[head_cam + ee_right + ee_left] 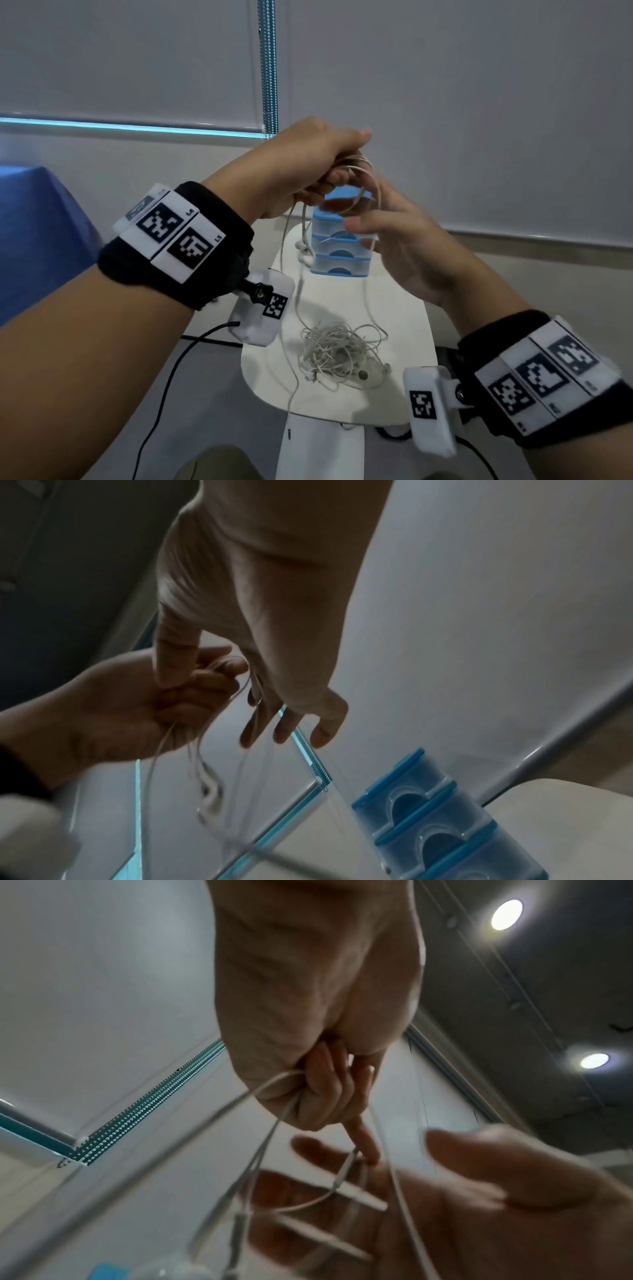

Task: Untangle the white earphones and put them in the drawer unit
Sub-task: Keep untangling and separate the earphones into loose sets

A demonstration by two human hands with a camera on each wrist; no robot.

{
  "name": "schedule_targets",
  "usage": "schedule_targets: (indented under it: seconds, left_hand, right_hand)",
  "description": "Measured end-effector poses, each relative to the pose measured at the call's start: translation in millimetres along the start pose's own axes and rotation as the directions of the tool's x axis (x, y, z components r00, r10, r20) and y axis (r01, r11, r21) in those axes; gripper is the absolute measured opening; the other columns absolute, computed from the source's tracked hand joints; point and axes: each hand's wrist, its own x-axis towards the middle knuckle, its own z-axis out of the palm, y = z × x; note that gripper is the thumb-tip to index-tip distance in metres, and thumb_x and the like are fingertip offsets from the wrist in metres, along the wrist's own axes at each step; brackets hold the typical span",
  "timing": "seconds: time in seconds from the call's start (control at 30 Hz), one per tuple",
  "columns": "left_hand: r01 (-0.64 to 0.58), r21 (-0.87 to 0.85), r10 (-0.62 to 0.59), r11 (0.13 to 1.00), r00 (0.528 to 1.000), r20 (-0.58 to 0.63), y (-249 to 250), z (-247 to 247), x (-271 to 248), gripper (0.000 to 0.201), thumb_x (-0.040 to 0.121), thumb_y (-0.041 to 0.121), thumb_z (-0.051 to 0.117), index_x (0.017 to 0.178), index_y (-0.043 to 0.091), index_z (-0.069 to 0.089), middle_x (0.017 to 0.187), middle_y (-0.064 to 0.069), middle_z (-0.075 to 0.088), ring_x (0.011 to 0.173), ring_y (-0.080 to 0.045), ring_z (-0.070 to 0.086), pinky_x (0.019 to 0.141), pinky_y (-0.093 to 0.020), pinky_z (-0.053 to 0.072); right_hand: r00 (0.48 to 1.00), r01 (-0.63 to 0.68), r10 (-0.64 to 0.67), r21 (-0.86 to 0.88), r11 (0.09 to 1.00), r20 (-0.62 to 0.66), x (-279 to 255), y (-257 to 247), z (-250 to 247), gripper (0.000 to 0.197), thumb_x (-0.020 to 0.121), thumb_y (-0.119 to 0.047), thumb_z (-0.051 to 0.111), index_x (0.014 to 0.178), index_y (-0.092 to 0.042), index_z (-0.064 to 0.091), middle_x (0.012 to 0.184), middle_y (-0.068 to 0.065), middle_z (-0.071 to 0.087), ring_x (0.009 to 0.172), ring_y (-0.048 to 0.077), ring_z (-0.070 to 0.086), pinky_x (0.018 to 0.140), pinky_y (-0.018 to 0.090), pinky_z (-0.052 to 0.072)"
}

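My left hand (318, 161) is raised above the table and grips loops of a white earphone cable (376, 186). Two earbuds (302, 247) dangle below it, also blurred in the right wrist view (209, 796). My right hand (394, 246) is just to the right with straight, spread fingers; the loop brushes them. In the left wrist view the cable (363, 1196) lies across the right palm (496, 1204). A tangled pile of white earphones (334, 353) lies on the table. The blue and clear drawer unit (342, 263) stands behind, its drawers closed.
The small white rounded table (404, 329) holds only the pile and the drawer unit (445, 818). One strand hangs over its front edge. A black cable (164, 377) trails on the floor at left. A blue cloth-covered object (34, 240) stands far left.
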Motion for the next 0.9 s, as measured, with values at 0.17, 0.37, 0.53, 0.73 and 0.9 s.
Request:
schedule_targets:
  seconds: [0.17,0.37,0.53,0.73,0.9]
  left_hand:
    - [0.016,0.011,-0.016,1.000,1.000,-0.005,-1.5,-12.8,3.1,0.044,0.106,0.038,0.053,0.096,0.004,0.080,0.059,0.004,0.031,0.052,-0.012,0.022,0.044,-0.022,0.019]
    - [0.035,0.097,-0.035,0.995,0.999,0.000,-19.2,-17.4,1.5,0.034,0.106,0.027,0.056,0.098,0.002,0.078,0.058,0.005,0.028,0.055,-0.013,0.017,0.048,-0.026,0.014]
    - [0.082,0.067,-0.084,0.994,0.996,0.016,-31.8,-17.7,1.9,0.033,0.107,0.027,0.056,0.089,0.008,0.077,0.058,0.007,0.027,0.053,-0.012,0.017,0.044,-0.021,0.017]
    - [0.072,-0.021,-0.071,0.997,0.997,0.035,-28.7,-17.3,2.9,0.034,0.106,0.029,0.056,0.084,0.010,0.074,0.061,0.006,0.022,0.052,-0.012,0.016,0.045,-0.021,0.018]
    - [0.001,-0.156,0.009,0.988,0.998,0.059,-22.3,0.8,6.7,0.027,0.104,0.026,0.058,0.086,0.009,0.070,0.067,0.002,0.018,0.061,-0.015,0.012,0.049,-0.023,0.015]
  right_hand:
    - [0.991,-0.073,0.058,-0.134,0.988,-0.117,5.7,7.8,4.5,0.032,0.107,-0.036,0.046,0.107,-0.017,0.072,0.101,0.006,0.079,0.109,0.025,0.071,0.100,0.044,0.043]
    - [0.923,-0.087,-0.009,-0.232,0.969,-0.384,7.4,14.2,-18.3,0.038,0.109,-0.032,0.041,0.102,-0.019,0.076,0.096,0.006,0.079,0.100,0.028,0.073,0.082,0.035,0.050]
    - [0.820,-0.176,0.070,-0.133,0.975,-0.568,6.2,20.4,-45.8,0.036,0.107,-0.028,0.043,0.110,-0.011,0.075,0.100,0.006,0.078,0.083,0.018,0.072,0.079,0.032,0.050]
    - [0.743,-0.405,0.259,-0.106,0.908,-0.617,1.7,33.7,-69.2,0.032,0.099,-0.020,0.055,0.123,-0.005,0.070,0.108,0.008,0.072,0.093,0.018,0.057,0.071,0.029,0.035]
    - [0.994,-0.056,0.055,-0.015,0.998,-0.090,-0.5,32.1,-34.6,0.097,0.060,-0.013,0.079,0.149,-0.031,0.043,0.143,-0.008,0.055,0.132,0.006,0.052,0.101,0.024,0.046]
